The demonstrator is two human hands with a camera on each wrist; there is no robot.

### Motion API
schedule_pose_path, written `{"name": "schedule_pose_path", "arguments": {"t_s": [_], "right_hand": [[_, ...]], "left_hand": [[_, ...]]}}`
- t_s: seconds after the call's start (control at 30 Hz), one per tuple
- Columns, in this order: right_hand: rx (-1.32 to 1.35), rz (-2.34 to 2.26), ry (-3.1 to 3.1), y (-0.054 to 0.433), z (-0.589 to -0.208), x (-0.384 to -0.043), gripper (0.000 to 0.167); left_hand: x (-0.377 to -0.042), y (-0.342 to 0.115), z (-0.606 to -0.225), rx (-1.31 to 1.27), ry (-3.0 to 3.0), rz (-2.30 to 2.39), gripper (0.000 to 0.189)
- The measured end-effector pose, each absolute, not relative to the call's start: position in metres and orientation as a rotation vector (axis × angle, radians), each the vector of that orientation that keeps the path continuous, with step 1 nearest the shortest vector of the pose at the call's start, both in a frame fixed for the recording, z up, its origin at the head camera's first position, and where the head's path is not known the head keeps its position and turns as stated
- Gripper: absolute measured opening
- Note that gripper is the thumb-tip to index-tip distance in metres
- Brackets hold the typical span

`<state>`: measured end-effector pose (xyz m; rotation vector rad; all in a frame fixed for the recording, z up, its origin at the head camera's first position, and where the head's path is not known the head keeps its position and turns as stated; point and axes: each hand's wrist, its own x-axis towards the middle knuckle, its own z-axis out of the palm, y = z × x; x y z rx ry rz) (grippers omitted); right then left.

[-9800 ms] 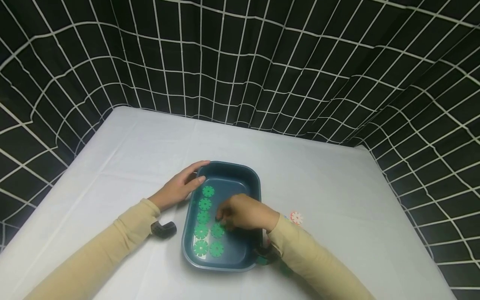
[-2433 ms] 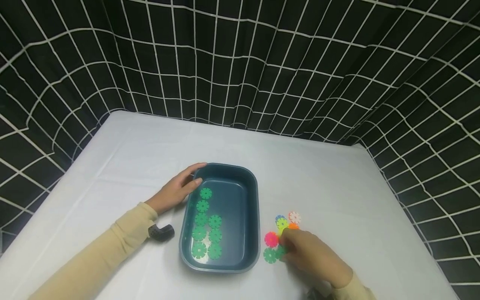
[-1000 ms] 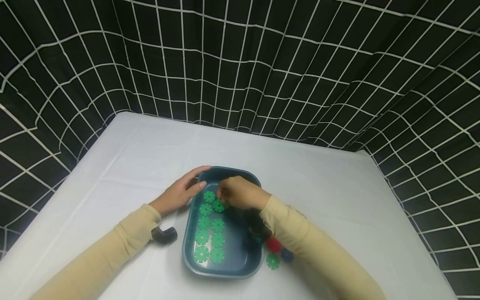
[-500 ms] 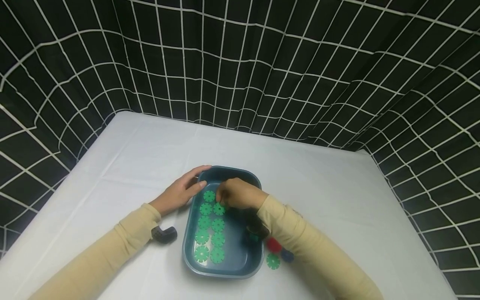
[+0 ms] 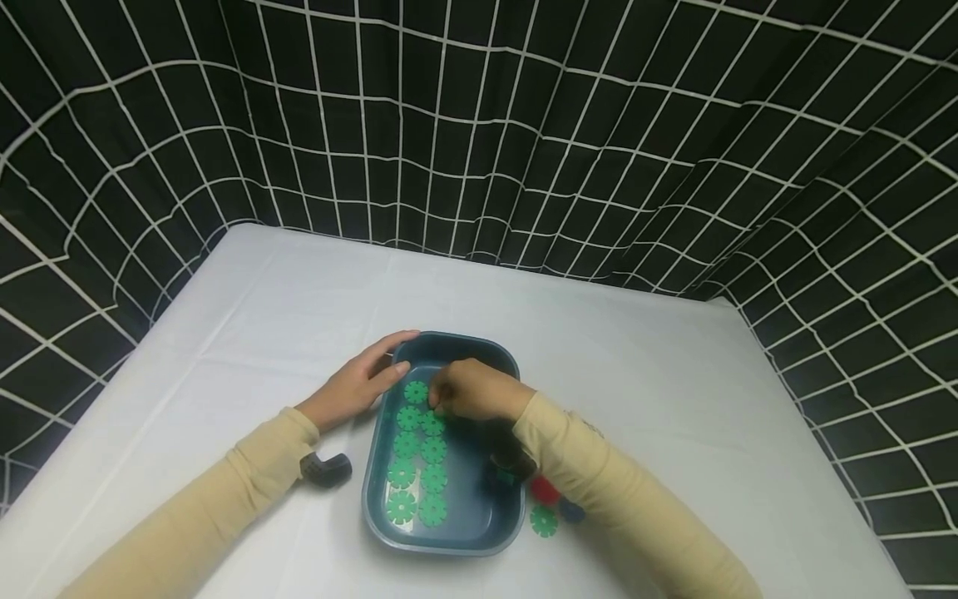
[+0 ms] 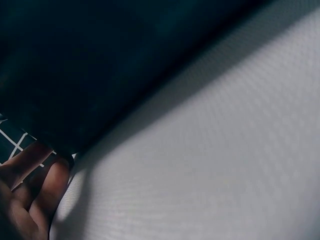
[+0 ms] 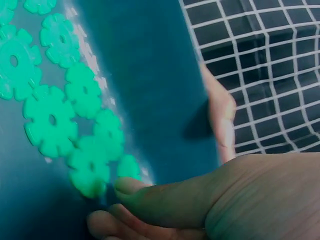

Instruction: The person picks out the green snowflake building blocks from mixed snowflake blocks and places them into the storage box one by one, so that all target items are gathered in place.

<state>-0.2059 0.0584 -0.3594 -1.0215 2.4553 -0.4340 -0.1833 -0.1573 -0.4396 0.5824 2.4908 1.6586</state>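
Note:
Inside a blue-grey tray (image 5: 441, 550), green notched snowflake discs lie in two rows running lengthwise. My right hand (image 5: 479, 389) is bent over the far part of the tray, fingers curled. Its fingertips overlap the far edge of the farthest disc (image 5: 432, 423) in the right-hand row. In the right wrist view, thumb and fingers are right beside that disc (image 7: 90, 165); I cannot tell whether they pinch it. My left hand (image 5: 355, 387) holds the tray at its far left corner, thumb over the rim. The left wrist view shows its fingers (image 6: 52, 190) against the tray's outside.
Right of the tray, a green disc (image 5: 544, 521), a red disc (image 5: 545, 489) and a blue disc (image 5: 572, 509) show beside the right sleeve (image 5: 621, 491), which hides part of that area. White cloth (image 5: 299, 274) covers the table; black gridded curtains (image 5: 479, 125) stand behind.
My right hand was at the coloured discs 2.4 seconds ago, then came into the tray with a green disc. Over the last second that disc has slid slightly nearer. The left hand stayed on the tray.

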Motion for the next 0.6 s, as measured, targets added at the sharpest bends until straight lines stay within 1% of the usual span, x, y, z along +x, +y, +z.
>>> {"name": "schedule_pose_path", "arguments": {"t_s": [0.17, 0.37, 0.47, 0.6], "right_hand": [[-1.005, -0.55, 2.523, 0.082, -0.336, -0.195, 0.003], [-1.001, -0.827, 2.56, 0.133, -0.306, -0.163, 0.01], [-0.979, -0.887, 2.607, 0.158, -0.303, -0.145, 0.015], [-0.891, -0.879, 2.711, 0.184, -0.312, -0.126, 0.019]], "left_hand": [[-0.182, -0.156, -0.438, 0.57, 2.484, 1.671, 0.047], [-0.181, -0.156, -0.437, 0.572, 2.496, 1.67, 0.048], [-0.181, -0.156, -0.437, 0.572, 2.503, 1.66, 0.048], [-0.182, -0.155, -0.436, 0.578, 2.51, 1.651, 0.048]]}}
